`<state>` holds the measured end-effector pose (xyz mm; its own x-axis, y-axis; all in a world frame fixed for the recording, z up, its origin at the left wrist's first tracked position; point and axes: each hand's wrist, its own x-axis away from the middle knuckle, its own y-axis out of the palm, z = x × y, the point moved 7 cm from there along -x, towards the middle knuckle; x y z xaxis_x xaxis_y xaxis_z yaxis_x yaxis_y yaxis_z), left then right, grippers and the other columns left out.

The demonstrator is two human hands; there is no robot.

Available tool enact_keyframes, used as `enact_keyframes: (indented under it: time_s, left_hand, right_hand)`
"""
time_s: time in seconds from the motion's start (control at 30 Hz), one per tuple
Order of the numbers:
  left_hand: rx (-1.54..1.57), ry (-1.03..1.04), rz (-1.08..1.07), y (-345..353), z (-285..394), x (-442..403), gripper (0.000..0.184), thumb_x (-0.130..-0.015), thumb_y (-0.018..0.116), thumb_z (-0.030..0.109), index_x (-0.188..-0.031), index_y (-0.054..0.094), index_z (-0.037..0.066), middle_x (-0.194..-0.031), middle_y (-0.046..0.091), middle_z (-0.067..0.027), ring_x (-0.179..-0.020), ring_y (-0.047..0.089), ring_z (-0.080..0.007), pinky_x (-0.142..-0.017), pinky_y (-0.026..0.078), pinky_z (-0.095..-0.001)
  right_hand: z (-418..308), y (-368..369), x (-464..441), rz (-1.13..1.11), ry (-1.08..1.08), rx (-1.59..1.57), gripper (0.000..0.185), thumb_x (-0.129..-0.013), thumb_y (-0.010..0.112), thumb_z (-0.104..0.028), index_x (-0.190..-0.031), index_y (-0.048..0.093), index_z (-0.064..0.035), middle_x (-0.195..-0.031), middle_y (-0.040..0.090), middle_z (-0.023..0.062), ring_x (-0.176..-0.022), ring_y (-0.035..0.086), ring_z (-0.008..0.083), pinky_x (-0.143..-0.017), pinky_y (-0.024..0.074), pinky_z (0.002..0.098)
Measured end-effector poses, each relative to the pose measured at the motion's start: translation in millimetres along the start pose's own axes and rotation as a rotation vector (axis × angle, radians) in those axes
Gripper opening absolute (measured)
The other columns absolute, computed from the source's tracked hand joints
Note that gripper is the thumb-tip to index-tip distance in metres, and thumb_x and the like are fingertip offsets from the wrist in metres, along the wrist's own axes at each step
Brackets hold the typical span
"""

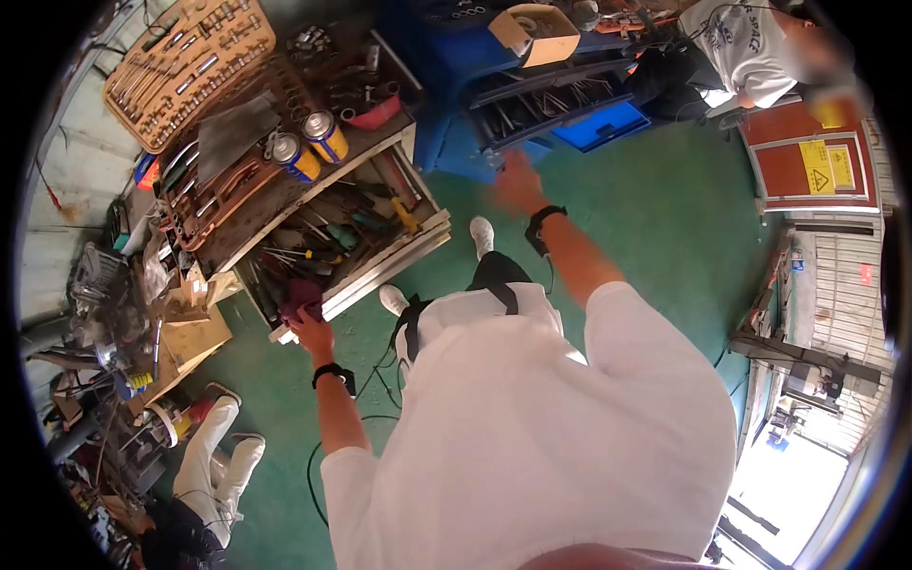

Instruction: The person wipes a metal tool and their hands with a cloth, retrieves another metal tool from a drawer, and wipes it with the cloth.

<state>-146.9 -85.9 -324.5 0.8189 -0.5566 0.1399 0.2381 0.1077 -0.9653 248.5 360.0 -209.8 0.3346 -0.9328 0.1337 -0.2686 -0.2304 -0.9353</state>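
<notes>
My left hand point(312, 334) is at the near left corner of an open wooden drawer point(380, 269), its fingers closed on a dark red, cloth-like bundle point(302, 298). Screwdrivers and other hand tools point(323, 237) lie jumbled inside that drawer. My right hand point(519, 186) is smeared by motion, so its fingers cannot be made out. It is out over the green floor, closest to a blue tool cabinet point(446, 142) whose drawer point(546, 109) stands pulled out with tools in it.
Two spray cans point(325, 138) and a socket set case point(190, 71) sit on the workbench. A cardboard box point(535, 36) rests on the blue cabinet. One person point(746, 47) is at upper right, another point(204, 475) at lower left. Cables point(380, 380) cross the floor.
</notes>
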Motion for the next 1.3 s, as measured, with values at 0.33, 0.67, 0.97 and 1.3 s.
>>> enact_keyframes:
  time_s: [0.33, 0.67, 0.97, 1.3]
  left_hand:
    - [0.243, 0.044, -0.279, 47.3, 93.5, 54.8, 0.068, -0.076, 0.063, 0.011, -0.139, 0.036, 0.007, -0.137, 0.036, -0.0351, -0.119, 0.042, -0.0555, -0.098, 0.041, -0.0552]
    - [0.431, 0.288, -0.726, 63.5, 360.9, 91.5, 0.042, -0.082, 0.058, 0.013, -0.123, 0.053, 0.005, -0.106, 0.067, -0.0214, -0.102, 0.064, -0.0372, -0.087, 0.05, -0.044]
    - [0.862, 0.152, -0.8, 21.2, 453.5, 38.8, 0.045, -0.088, 0.066, 0.016, -0.126, 0.05, -0.002, -0.109, 0.064, -0.0117, -0.085, 0.065, -0.0167, -0.061, 0.057, -0.0305]
    - [0.752, 0.411, -0.588, 14.2, 483.3, 7.4, 0.044, -0.087, 0.07, 0.027, -0.119, 0.057, 0.0, -0.115, 0.063, -0.0161, -0.096, 0.063, -0.0243, -0.085, 0.049, -0.033]
  right_hand:
    - [153.6, -46.0, -85.5, -0.105, -0.258, 0.265, 0.069, -0.077, 0.067, -0.015, -0.14, 0.04, -0.0057, -0.144, 0.04, 0.0168, -0.13, 0.043, 0.0353, -0.103, 0.0421, 0.0484]
    - [136.4, -54.1, -101.3, 0.006, -0.533, 0.171, 0.064, -0.077, 0.065, -0.013, -0.137, 0.044, -0.0074, -0.142, 0.043, 0.0113, -0.134, 0.04, 0.032, -0.106, 0.0365, 0.0522]
    - [133.8, -40.8, -120.4, -0.127, -0.389, 0.223, 0.041, -0.074, 0.066, -0.019, -0.11, 0.057, -0.003, -0.112, 0.058, 0.0129, -0.11, 0.055, 0.0321, -0.088, 0.0486, 0.0492]
    - [136.3, -41.4, -107.6, -0.128, -0.256, 0.189, 0.03, -0.075, 0.065, -0.013, -0.102, 0.059, -0.003, -0.107, 0.06, 0.0133, -0.106, 0.057, 0.0332, -0.086, 0.0517, 0.0466]
